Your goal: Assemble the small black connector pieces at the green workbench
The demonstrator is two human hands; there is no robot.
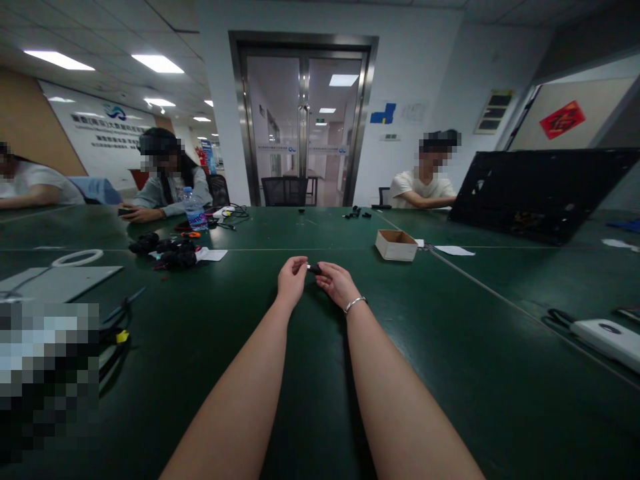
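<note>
Over the middle of the green table (320,373), both my arms reach forward and my hands meet. A small black piece with a pale, shiny end (314,269) lies between my fingertips; it looks like a USB stick or plug, but it is too small to be sure. My right hand (338,283), with a silver bracelet at the wrist, pinches the black body. The fingers of my left hand (292,281) are closed at its pale end. The fingertips partly cover the piece.
An open cardboard box (396,248) stands right of my hands. Black tangled items (175,253), a water bottle (194,212) and a white ring (77,258) are at left. A large black panel (540,193) leans at right. People sit across the table.
</note>
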